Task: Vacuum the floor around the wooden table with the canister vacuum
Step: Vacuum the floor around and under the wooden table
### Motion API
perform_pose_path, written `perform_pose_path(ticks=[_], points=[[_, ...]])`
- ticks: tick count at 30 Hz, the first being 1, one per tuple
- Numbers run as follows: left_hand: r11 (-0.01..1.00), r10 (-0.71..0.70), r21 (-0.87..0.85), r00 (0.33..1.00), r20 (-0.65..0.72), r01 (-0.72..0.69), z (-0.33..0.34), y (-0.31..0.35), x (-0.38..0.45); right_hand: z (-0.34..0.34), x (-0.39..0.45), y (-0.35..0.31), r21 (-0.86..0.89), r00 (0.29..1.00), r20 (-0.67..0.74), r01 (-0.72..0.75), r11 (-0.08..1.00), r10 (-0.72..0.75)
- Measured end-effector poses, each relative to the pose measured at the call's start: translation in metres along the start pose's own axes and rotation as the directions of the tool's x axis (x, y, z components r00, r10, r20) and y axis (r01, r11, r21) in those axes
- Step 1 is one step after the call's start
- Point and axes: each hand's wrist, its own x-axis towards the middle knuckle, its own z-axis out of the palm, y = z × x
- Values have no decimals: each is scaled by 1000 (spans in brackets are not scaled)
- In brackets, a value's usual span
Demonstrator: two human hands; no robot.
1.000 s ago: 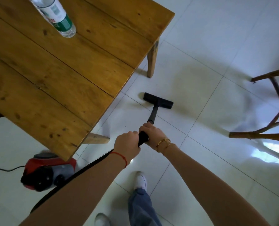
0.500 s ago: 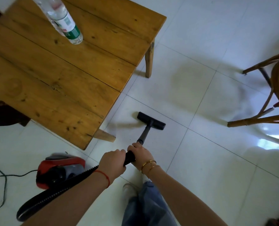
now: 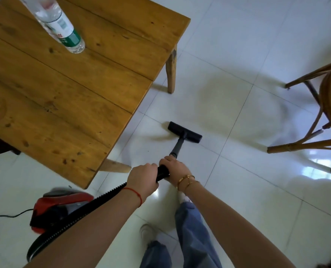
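Floor being vacuumed beside the wooden table (image 3: 67, 89)

The wand (image 3: 177, 147) is being gripped by the left hand (image 3: 142, 179) and right hand (image 3: 173, 170), fingers curled round it; its long axis is pointing away toward the floor head (image 3: 185, 132) (lying crosswise on the tiles). The near table leg (image 3: 114, 166) could be struck if swung left.
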Motion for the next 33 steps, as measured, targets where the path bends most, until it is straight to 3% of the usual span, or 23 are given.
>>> perform_pose_path(ticks=[10, 16, 22, 33], points=[[987, -51, -156, 987, -154, 27, -67, 40, 125, -112, 100, 81, -146, 999, 40, 36, 989, -30], [973, -84, -226, 980, -180, 42, -83, 47, 158, -141, 129, 99, -182, 998, 55, 49, 982, -39], [975, -107, -210, 985, -136, 77, -76, 33, 135, -126, 117, 74, -177, 997, 68, 43, 983, -31], [977, -114, -182, 993, -25, 108, -17, -18, 15, -37, 34, -19, -85, 991, 131, 30, 996, -18]])
